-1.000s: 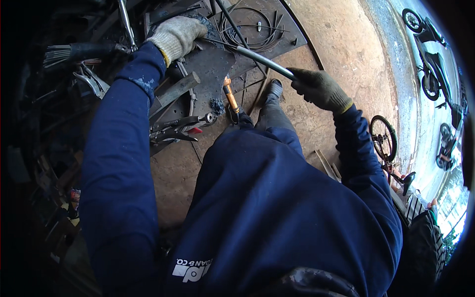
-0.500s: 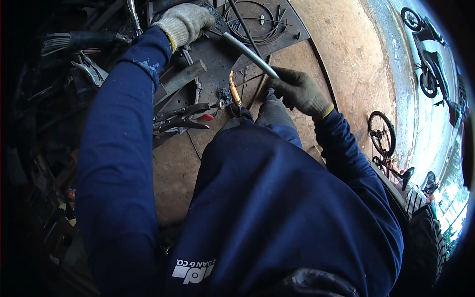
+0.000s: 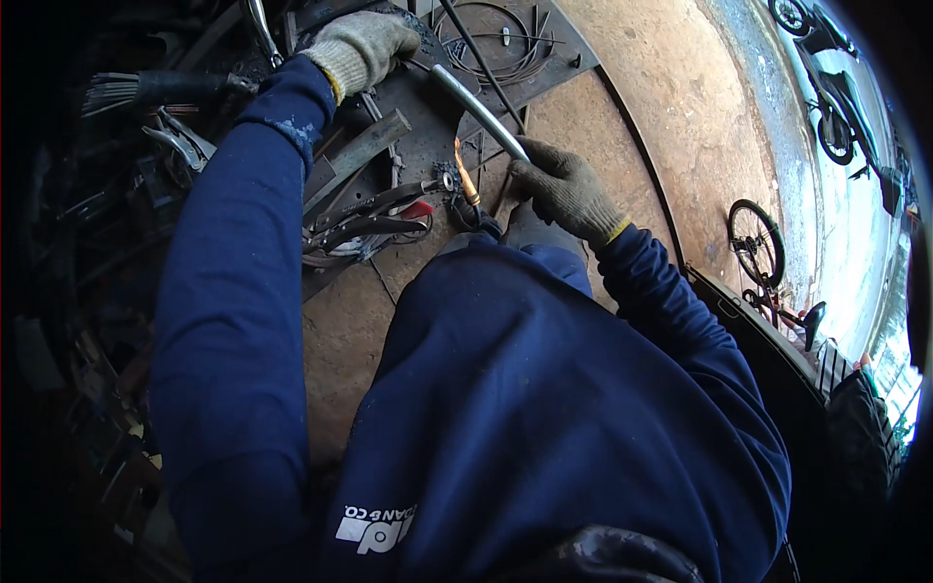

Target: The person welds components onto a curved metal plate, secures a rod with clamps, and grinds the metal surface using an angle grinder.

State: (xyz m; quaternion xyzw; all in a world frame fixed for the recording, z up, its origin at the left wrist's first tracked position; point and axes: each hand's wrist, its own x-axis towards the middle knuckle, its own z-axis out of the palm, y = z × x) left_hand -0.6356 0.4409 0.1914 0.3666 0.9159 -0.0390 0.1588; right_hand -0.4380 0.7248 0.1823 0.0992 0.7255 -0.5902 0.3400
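Curled at the back of the dark metal bench [image 3: 428,117], my gloved left hand [image 3: 362,49] is closed around a thin rod [image 3: 416,65]; its fingertips are hidden. The rod's short visible end points at the mouth of a silver metal tube [image 3: 478,112]. My gloved right hand [image 3: 573,191] grips the tube's near end, fingers wrapped round it. Below the tube, a copper-coloured pointed tip on a dark handle [image 3: 468,180] sticks up near my knees. Black-handled pliers with a red part [image 3: 374,222] lie to its left.
A wire coil [image 3: 501,44] and a dark rod [image 3: 476,49] are at the back. Locking pliers [image 3: 180,139], a wire brush [image 3: 146,90] and a square metal bar [image 3: 360,160] lie on the left. A bicycle [image 3: 756,248] and motorcycle [image 3: 831,97] stand at the right.
My right hand and the tube have shifted slightly left. My left hand stays in nearly the same place. The whole view has turned a little.
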